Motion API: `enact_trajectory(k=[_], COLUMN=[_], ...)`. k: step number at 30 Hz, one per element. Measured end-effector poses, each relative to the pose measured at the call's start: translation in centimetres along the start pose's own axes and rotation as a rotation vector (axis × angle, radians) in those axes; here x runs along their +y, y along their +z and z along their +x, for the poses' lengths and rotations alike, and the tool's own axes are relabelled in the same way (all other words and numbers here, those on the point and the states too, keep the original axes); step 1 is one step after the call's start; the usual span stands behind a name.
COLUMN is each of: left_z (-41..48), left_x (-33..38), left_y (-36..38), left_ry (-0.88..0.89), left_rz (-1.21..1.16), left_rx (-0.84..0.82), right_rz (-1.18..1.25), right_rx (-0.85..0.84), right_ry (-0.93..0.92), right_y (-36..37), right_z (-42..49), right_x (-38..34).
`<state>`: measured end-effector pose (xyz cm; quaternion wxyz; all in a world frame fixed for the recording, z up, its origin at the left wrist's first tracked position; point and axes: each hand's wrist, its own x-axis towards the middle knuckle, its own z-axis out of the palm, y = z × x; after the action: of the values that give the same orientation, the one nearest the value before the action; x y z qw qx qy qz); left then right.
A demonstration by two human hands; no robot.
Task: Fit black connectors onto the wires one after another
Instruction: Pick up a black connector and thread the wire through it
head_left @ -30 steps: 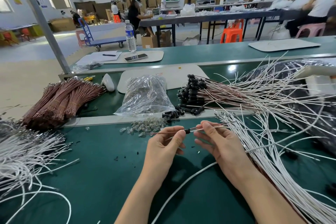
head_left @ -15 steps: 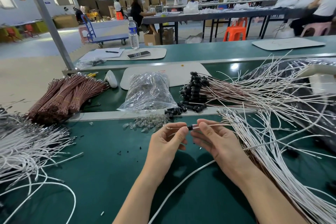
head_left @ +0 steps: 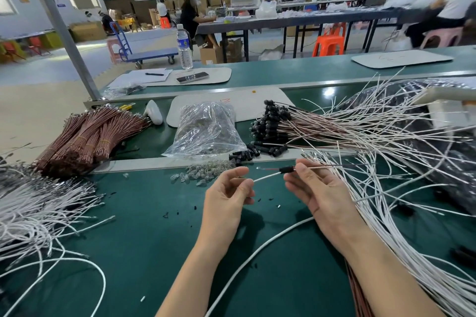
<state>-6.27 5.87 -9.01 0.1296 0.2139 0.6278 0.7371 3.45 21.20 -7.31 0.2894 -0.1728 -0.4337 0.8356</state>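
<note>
The right hand [head_left: 322,195] pinches the black connector [head_left: 287,169] above the green bench [head_left: 144,226], and the left hand [head_left: 226,198] pinches the white wire [head_left: 268,176] that runs into it. Just behind them lie loose connectors [head_left: 247,155], a clear bag [head_left: 206,131] and small clear parts [head_left: 203,174]. A tangle of white wires [head_left: 386,213] crowds the right wrist.

Bare left hand [head_left: 226,197], bare right hand [head_left: 323,194], forearms [head_left: 198,262] uncovered, slender fingers [head_left: 233,174]
</note>
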Motion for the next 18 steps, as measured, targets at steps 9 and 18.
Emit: enact_trajectory(k=[9,18], left_z=[-0.50,-0.62], left_x=[0.36,0.37], left_y=[0.48,0.38], left_ry=[0.019,0.039], left_rz=[0.058,0.103], left_rx=[-0.099,-0.074], right_rz=[-0.089,-0.060], right_rx=[-0.071,-0.002], right_ry=[-0.007,-0.024], right_y=[0.52,0.20], right_z=[-0.64,-0.29], right_x=[0.98,0.75])
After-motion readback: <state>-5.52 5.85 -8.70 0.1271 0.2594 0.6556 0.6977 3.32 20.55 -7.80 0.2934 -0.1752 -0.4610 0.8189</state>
